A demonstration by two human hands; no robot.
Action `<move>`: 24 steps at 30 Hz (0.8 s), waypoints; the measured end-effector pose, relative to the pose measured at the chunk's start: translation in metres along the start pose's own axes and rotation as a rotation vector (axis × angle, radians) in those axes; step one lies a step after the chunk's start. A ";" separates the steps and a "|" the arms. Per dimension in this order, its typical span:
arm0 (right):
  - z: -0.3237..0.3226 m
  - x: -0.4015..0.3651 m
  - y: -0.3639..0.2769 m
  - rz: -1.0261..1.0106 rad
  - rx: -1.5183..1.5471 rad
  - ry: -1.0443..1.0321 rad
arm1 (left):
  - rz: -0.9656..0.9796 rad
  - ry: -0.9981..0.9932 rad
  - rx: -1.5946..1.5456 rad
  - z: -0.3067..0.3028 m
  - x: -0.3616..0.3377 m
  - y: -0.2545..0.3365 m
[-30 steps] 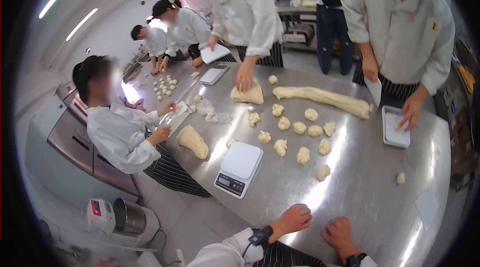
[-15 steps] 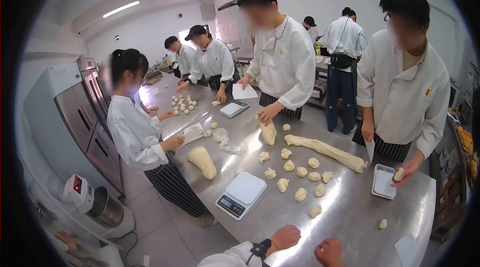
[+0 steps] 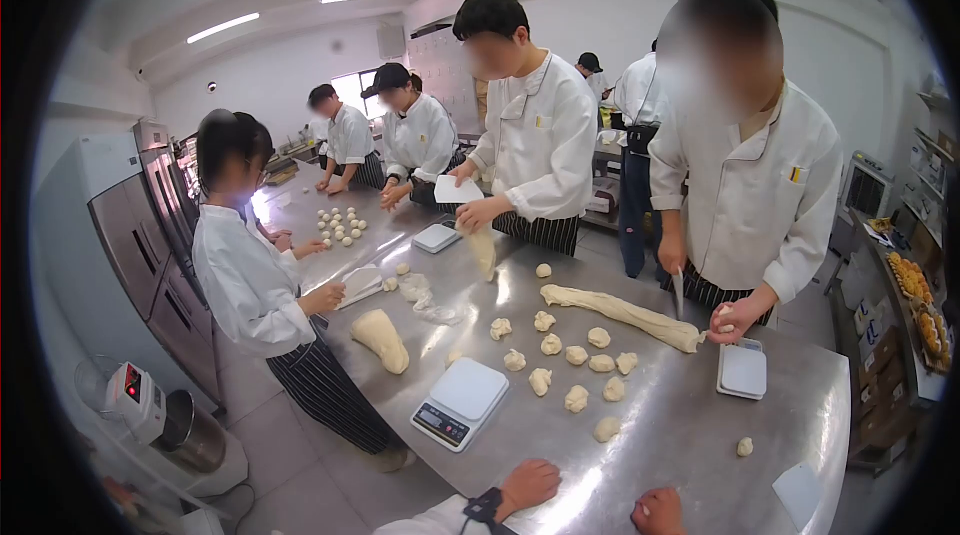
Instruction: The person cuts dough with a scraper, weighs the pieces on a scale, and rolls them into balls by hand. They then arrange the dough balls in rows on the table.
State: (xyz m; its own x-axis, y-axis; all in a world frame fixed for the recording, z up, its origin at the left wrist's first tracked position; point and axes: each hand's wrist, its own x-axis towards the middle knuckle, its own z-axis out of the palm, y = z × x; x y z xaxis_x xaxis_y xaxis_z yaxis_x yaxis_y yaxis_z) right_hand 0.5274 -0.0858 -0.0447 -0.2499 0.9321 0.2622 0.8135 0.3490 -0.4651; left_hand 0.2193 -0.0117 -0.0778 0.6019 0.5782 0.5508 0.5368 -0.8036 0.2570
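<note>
Two bare hands rest on the near edge of the table (image 3: 690,390). The scale (image 3: 460,402) stands left of and beyond the left hand (image 3: 528,485), which is loosely curled and empty. The nearest dough piece (image 3: 606,429) lies just beyond, between the hands. The right hand (image 3: 658,512) is likewise curled and empty. Judgement: soft dough wants opened fingers and light pressure.

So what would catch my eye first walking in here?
The long steel table, ringed by people in white coats. Across its middle lies a long dough rope, with small dough pieces clustered beside it and a white scale nearer the left hand, which rests at the table's near edge.
</note>
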 end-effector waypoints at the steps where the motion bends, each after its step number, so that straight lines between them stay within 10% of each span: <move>1: -0.003 -0.013 -0.006 0.005 -0.010 0.009 | 0.006 0.005 -0.081 -0.002 -0.019 -0.005; 7: 0.053 0.015 -0.030 -0.084 -0.142 -0.016 | 0.148 -0.185 -0.286 0.026 0.020 0.005; 12: 0.035 0.000 -0.011 0.027 -0.092 0.387 | 0.047 -0.179 -0.181 -0.013 0.014 -0.045; 17: 0.052 -0.014 -0.067 -0.135 -0.049 0.173 | 0.088 -0.052 -0.330 -0.017 0.000 -0.008; 24: 0.039 -0.001 -0.040 0.207 -0.182 0.364 | 0.086 0.030 -0.188 -0.017 0.019 -0.035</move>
State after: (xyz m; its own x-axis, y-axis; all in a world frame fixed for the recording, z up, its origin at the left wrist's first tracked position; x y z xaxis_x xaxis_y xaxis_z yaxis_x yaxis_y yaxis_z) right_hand 0.4749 -0.0973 -0.0591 0.1017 0.8744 0.4744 0.9142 0.1060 -0.3913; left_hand 0.2018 0.0251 -0.0624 0.6217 0.5038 0.5998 0.3621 -0.8638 0.3502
